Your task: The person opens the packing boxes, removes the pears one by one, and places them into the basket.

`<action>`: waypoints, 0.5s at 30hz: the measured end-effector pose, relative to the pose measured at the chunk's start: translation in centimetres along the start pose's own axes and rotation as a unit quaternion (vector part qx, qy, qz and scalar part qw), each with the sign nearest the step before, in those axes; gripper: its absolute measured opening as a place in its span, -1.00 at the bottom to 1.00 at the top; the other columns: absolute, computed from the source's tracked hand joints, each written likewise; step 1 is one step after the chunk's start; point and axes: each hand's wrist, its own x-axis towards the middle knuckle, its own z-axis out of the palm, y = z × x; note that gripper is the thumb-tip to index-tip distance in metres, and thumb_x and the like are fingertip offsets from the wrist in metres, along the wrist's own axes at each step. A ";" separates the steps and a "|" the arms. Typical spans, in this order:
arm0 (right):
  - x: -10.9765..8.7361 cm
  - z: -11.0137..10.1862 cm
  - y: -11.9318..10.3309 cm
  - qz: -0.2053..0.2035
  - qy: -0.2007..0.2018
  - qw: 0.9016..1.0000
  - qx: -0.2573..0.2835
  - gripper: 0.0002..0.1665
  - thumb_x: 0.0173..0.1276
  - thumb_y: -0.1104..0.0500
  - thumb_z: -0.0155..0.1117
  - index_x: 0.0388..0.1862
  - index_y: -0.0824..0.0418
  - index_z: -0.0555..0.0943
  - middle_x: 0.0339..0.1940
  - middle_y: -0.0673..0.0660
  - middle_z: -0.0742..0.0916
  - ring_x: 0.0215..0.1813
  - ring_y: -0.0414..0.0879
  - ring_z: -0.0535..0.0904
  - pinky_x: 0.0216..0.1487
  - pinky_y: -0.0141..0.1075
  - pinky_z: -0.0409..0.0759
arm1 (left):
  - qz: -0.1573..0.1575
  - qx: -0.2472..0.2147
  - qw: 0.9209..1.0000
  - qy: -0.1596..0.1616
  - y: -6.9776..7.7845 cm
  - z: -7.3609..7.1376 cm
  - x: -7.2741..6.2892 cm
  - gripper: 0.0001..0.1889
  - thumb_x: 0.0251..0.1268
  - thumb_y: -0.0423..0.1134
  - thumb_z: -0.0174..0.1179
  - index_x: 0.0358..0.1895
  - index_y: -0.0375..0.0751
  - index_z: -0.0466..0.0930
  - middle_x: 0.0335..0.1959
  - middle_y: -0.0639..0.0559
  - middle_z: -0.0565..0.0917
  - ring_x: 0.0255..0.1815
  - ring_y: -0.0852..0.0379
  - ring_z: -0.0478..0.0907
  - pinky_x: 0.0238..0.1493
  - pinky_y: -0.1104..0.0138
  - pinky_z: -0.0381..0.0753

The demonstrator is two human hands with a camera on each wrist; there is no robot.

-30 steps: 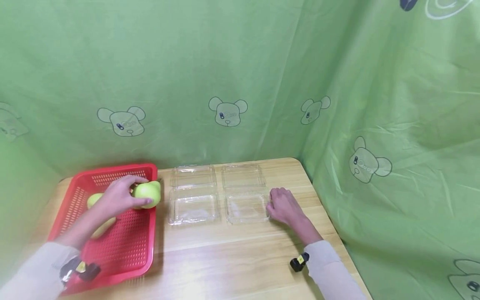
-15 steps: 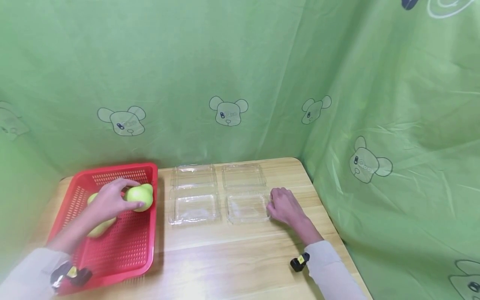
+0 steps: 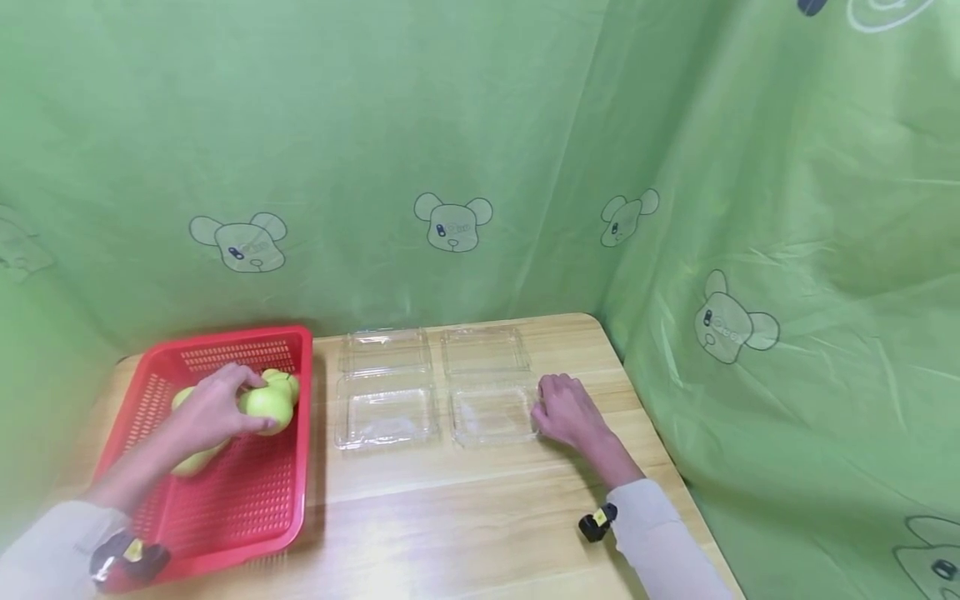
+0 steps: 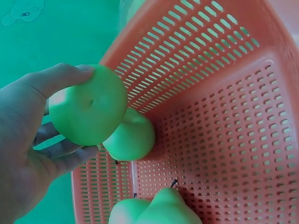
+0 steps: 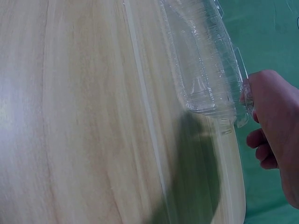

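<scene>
My left hand (image 3: 213, 410) grips a green pear (image 3: 267, 408), thumb and fingers spread round its sides, over the red plastic basket (image 3: 306, 467). In the left wrist view the held pear (image 4: 88, 107) shows its rounded bottom. Just behind it in the basket is another pear (image 4: 131, 137), and two more pears (image 4: 163, 210) lie together lower in that view. My right hand (image 3: 570, 412) pinches the right edge of a clear plastic clamshell box (image 3: 495, 414), thumb and forefinger at its rim. That box (image 5: 196, 60) also appears in the right wrist view, its lid folded back.
A second clear clamshell box (image 3: 386, 417) lies opened between the basket and the first box, its lid (image 3: 386, 350) toward the back. All stand on a wooden table (image 3: 420, 533). A green curtain (image 3: 360, 125) hangs along the table's back and right edges.
My left hand has drawn the pear leftward and slightly toward me over the basket. Another pear now shows behind it near the basket's right wall. My right hand stays at the box's edge.
</scene>
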 end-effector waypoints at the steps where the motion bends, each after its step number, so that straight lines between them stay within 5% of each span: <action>1: 0.0 0.0 0.0 -0.002 0.001 1.000 0.000 -0.77 0.29 0.11 0.19 -0.24 0.28 0.55 -0.41 0.11 0.63 -0.31 0.00 0.50 -0.15 -0.12 0.59 | 0.002 0.001 1.000 -0.001 -0.2 0.1 0.0 -0.32 -0.19 0.03 0.66 -0.04 -0.34 0.63 -0.12 -0.24 0.65 -0.18 -0.07 0.59 -0.30 0.25 0.64; 15: 0.1 0.1 0.1 0.002 -0.002 1.000 0.003 -0.78 0.29 0.11 0.19 -0.26 0.27 0.55 -0.42 0.10 0.62 -0.30 0.01 0.50 -0.17 -0.16 0.56 | 0.009 -0.005 0.998 -0.055 -1.9 2.5 -0.3 -0.36 -0.29 -0.04 0.69 -0.10 -0.29 0.67 -0.06 -0.26 0.69 -0.03 -0.24 0.65 0.03 -0.19 0.72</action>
